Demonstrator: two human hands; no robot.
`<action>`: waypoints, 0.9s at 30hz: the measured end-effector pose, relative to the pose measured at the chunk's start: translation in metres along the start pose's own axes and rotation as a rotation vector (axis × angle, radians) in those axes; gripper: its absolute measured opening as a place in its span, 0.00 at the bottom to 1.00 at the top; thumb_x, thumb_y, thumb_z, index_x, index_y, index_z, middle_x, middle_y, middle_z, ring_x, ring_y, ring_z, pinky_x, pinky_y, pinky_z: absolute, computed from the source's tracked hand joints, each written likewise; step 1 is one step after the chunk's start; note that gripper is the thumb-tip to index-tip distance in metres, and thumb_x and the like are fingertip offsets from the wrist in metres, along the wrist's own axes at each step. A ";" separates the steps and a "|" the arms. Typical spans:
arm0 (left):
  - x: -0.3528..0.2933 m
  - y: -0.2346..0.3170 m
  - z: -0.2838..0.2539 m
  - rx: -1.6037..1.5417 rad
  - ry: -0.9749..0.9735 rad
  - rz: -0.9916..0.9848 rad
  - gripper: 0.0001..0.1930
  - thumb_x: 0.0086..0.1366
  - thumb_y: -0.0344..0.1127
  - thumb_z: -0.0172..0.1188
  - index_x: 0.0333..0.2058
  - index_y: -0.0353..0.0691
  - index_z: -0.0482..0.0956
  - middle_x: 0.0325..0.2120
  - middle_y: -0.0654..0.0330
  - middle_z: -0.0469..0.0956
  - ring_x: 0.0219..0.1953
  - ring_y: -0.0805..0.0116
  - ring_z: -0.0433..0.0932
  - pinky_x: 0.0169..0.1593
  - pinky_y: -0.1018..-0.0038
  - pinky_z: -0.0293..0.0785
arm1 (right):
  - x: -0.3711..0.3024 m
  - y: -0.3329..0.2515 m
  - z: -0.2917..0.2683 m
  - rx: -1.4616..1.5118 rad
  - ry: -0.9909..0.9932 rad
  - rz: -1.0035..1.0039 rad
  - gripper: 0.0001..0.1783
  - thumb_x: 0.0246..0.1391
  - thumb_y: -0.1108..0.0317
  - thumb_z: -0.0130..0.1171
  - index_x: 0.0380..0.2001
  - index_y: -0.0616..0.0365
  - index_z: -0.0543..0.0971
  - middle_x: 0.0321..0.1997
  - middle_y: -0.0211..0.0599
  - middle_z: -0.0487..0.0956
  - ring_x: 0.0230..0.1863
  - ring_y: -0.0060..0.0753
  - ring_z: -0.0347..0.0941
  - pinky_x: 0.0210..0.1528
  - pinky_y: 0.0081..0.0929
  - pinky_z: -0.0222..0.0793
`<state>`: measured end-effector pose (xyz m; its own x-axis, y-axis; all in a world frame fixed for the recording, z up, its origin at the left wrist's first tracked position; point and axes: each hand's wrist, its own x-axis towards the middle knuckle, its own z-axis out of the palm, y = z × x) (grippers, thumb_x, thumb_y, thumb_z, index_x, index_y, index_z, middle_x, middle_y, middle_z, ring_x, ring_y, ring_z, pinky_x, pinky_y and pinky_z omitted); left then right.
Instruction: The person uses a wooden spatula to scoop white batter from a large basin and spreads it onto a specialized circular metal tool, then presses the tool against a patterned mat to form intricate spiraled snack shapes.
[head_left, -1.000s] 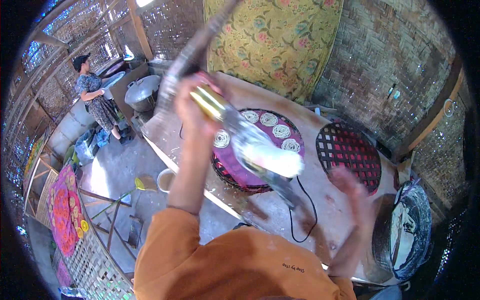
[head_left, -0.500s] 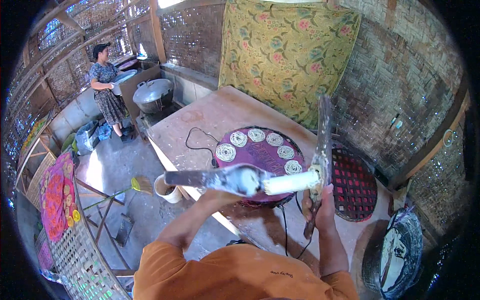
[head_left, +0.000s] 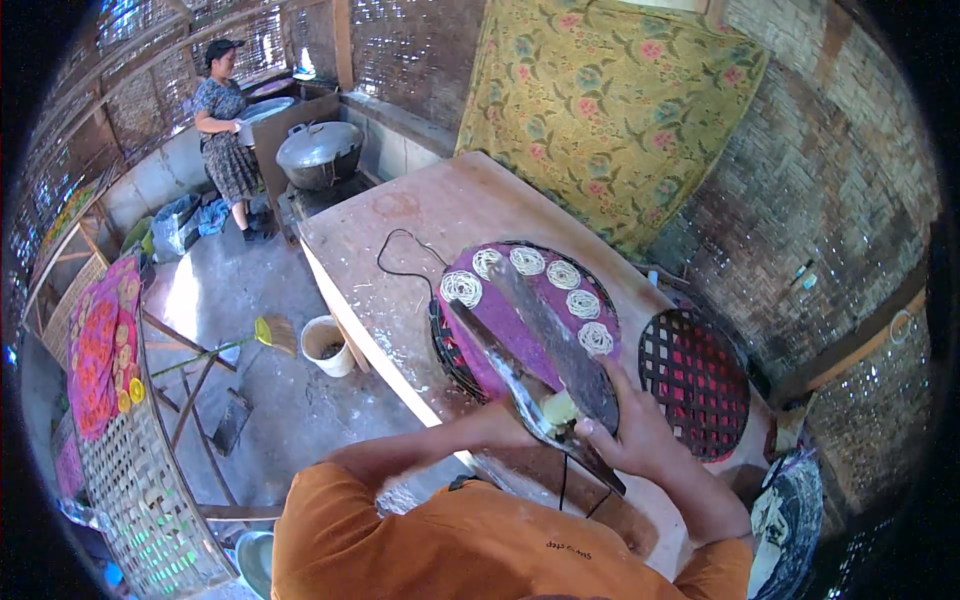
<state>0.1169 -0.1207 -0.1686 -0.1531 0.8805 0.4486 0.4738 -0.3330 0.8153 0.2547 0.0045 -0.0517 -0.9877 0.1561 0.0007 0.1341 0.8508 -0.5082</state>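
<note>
A two-part wooden dough press is held over the table between my hands. My right hand (head_left: 640,425) is closed round its upper bar (head_left: 552,325), thumb on the near end. My left hand (head_left: 503,425), partly hidden, grips the lower bar (head_left: 497,360) from the left. A short stretch of the pale plunger (head_left: 560,407) shows between the two bars. Below lies a purple cloth (head_left: 500,312) on a round woven basket (head_left: 455,358). Several coiled white dough-strand rounds (head_left: 582,303) form an arc along the cloth's far and right side.
A second open-weave basket (head_left: 693,385) lies right on the table (head_left: 420,205); a black tub (head_left: 795,530) with white dough stands beyond. On the floor are a white bucket (head_left: 328,345) and a broom (head_left: 275,335). A person (head_left: 225,125) stands near a large lidded pot (head_left: 320,155).
The plunger, largely exposed before, has gone mostly into the lower part, bringing the bars close together. Both bars have turned to slant across the cloth. The view has shifted slightly.
</note>
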 end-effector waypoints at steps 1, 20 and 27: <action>0.003 -0.008 0.006 0.018 0.061 0.089 0.16 0.55 0.37 0.61 0.42 0.37 0.74 0.32 0.53 0.78 0.35 0.61 0.75 0.42 0.67 0.70 | 0.002 0.009 0.002 0.084 -0.006 -0.058 0.46 0.48 0.48 0.59 0.62 0.60 0.52 0.43 0.63 0.74 0.47 0.58 0.73 0.50 0.41 0.66; 0.101 -0.042 -0.212 -1.337 0.409 0.176 0.35 0.62 0.66 0.37 0.44 0.35 0.69 0.39 0.50 0.74 0.48 0.50 0.71 0.58 0.58 0.62 | 0.112 0.083 0.006 1.290 -0.789 0.344 0.55 0.40 0.18 0.33 0.50 0.62 0.66 0.39 0.53 0.76 0.37 0.48 0.76 0.42 0.36 0.70; 0.071 -0.174 -0.205 -1.598 0.681 0.381 0.24 0.63 0.59 0.40 0.36 0.42 0.69 0.34 0.56 0.70 0.40 0.59 0.69 0.53 0.64 0.64 | 0.169 0.069 0.014 0.832 -0.693 0.552 0.50 0.44 0.22 0.39 0.47 0.61 0.70 0.31 0.45 0.78 0.27 0.37 0.77 0.31 0.35 0.74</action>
<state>-0.1540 -0.0689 -0.2036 -0.7409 0.5398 0.3996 -0.5951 -0.8034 -0.0181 0.0959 0.0830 -0.0987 -0.6814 -0.1226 -0.7216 0.7093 0.1326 -0.6923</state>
